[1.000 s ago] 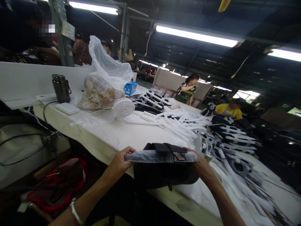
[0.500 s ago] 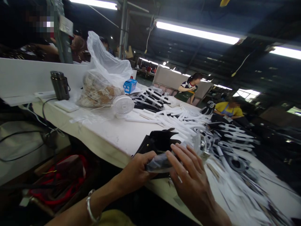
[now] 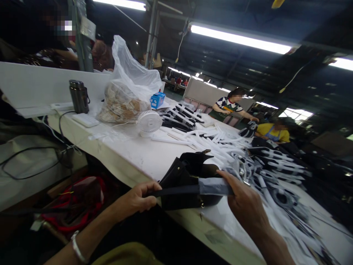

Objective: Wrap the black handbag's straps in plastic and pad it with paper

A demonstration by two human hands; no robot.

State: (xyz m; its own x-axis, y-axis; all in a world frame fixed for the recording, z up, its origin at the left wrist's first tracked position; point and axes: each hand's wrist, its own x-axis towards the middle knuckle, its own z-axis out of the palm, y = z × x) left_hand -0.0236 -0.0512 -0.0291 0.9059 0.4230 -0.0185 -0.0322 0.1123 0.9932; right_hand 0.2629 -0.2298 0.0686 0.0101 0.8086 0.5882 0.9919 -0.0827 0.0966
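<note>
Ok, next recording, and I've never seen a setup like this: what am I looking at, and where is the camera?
There is no machine here: these are a person's own bare hands, seen by a camera worn on the head that looks forward and down. The left hand and right hand hold a black strap between them, partly wrapped in pale plastic. Just behind it is a black bag; whether the strap is joined to it I cannot tell. On the table are a small white fan, a dark flask, a filled plastic bag, a blue box and many white strips. Other people work further back.
</note>
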